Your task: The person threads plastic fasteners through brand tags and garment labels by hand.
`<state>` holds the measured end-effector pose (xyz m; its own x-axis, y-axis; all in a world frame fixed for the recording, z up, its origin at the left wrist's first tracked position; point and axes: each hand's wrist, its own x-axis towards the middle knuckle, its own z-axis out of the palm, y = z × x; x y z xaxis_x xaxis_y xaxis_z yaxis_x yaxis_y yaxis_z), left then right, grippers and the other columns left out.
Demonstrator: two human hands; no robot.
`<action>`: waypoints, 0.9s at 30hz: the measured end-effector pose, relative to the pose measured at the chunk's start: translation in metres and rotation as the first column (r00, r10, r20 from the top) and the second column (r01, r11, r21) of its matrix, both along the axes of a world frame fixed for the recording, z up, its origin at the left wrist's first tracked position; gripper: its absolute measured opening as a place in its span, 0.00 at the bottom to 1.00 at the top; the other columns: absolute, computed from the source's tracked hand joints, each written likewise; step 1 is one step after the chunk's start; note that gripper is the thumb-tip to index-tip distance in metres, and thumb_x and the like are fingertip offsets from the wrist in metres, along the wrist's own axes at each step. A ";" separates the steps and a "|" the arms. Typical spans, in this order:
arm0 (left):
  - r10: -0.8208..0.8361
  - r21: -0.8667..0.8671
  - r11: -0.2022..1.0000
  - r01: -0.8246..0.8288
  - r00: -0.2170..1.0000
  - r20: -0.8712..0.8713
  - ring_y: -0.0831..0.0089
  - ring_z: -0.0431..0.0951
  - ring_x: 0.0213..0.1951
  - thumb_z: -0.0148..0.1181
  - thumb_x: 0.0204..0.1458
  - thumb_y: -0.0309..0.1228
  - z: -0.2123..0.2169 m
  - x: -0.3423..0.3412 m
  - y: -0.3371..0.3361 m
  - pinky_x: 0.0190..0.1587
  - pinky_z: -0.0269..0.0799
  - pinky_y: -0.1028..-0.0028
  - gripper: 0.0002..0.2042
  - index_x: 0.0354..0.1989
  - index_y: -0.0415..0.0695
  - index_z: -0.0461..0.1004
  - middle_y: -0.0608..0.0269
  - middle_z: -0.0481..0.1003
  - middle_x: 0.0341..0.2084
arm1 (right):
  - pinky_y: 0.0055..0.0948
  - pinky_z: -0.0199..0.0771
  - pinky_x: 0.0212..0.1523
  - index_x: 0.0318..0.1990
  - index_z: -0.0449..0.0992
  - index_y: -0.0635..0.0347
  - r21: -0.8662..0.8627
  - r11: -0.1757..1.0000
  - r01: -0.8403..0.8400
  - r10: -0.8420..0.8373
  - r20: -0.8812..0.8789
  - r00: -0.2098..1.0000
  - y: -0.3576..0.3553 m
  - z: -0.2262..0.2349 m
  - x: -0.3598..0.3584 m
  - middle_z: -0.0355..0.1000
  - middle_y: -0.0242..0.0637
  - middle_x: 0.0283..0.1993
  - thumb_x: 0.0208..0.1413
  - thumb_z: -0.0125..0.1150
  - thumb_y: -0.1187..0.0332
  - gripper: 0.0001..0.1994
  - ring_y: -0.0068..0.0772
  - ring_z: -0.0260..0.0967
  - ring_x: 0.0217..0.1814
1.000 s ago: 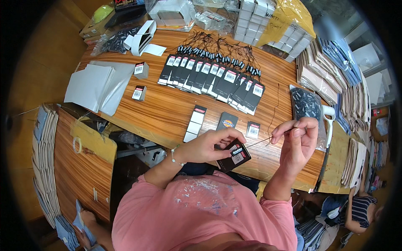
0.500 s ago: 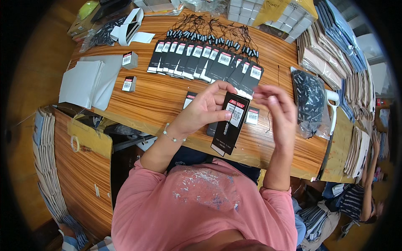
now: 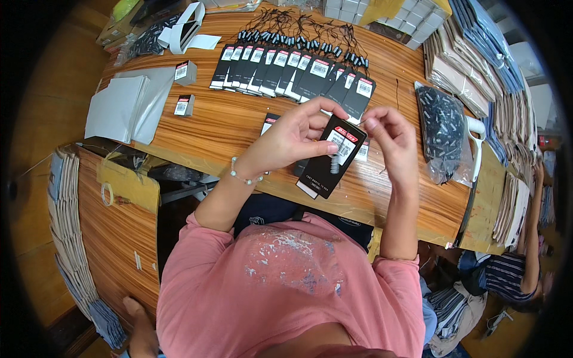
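Both hands lift one black hang tag (image 3: 330, 160), long axis tilted, top end away; left hand (image 3: 292, 137) fingers pinch it, right hand (image 3: 391, 140) fingers nip its top.

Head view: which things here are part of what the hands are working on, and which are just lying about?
In hand:
- black hang tag, pinched by left hand
- right hand, fingertips at the tag's top
- row of finished black tags with strings

Lying about:
- grey sheets
- two small boxes
- bag of black pieces
- tape roll

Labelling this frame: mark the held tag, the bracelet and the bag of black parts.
tag (image 3: 328, 164), head view, middle of its black face.
bracelet (image 3: 245, 178), head view, beads on the left wrist.
bag (image 3: 443, 128), head view, middle of the clear plastic.
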<state>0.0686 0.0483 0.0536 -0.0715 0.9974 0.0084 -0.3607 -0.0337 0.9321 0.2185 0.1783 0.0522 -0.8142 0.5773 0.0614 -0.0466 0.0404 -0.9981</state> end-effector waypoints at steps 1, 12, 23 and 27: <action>-0.023 -0.017 1.000 0.023 1.000 -0.015 0.79 0.71 0.38 0.56 0.43 0.19 0.002 -0.001 0.000 0.41 0.68 0.80 0.20 0.45 0.39 0.58 0.59 0.70 0.36 | 0.13 0.58 0.30 0.34 0.68 0.64 0.056 0.997 0.059 -0.057 -0.026 0.998 0.003 0.003 -0.002 0.63 0.25 0.28 0.52 0.49 0.74 0.04 0.13 0.56 0.29; 0.000 -0.030 1.000 -0.004 0.989 -0.148 0.80 0.70 0.38 0.55 0.43 0.17 0.008 -0.013 0.008 0.39 0.68 0.84 0.18 0.44 0.41 0.61 0.61 0.70 0.36 | 0.15 0.59 0.33 0.35 0.66 0.64 0.200 0.965 0.170 -0.154 -0.092 0.984 0.028 0.039 -0.012 0.63 0.27 0.30 0.52 0.48 0.76 0.04 0.15 0.58 0.32; 0.006 -0.008 1.000 -0.008 0.962 -0.274 0.81 0.71 0.37 0.56 0.41 0.16 0.030 -0.026 0.037 0.36 0.67 0.86 0.18 0.43 0.41 0.63 0.62 0.69 0.35 | 0.13 0.59 0.24 0.34 0.66 0.64 0.241 0.947 0.210 -0.177 -0.152 0.972 0.041 0.069 -0.005 0.62 0.26 0.24 0.50 0.51 0.76 0.04 0.14 0.57 0.24; 0.082 0.066 0.996 -0.057 0.878 -0.472 0.80 0.72 0.33 0.55 0.44 0.20 0.021 -0.050 0.064 0.35 0.69 0.82 0.16 0.42 0.42 0.64 0.63 0.71 0.32 | 0.12 0.58 0.24 0.32 0.67 0.64 0.299 0.930 0.216 -0.191 -0.110 0.975 0.072 0.064 -0.027 0.63 0.26 0.25 0.49 0.54 0.75 0.04 0.12 0.57 0.24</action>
<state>0.0188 0.1127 0.0748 -0.1157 0.9875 0.1072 0.1287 -0.0921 0.9874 0.1917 0.2501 0.1161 -0.6668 0.6730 0.3201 -0.0818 0.3608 -0.9290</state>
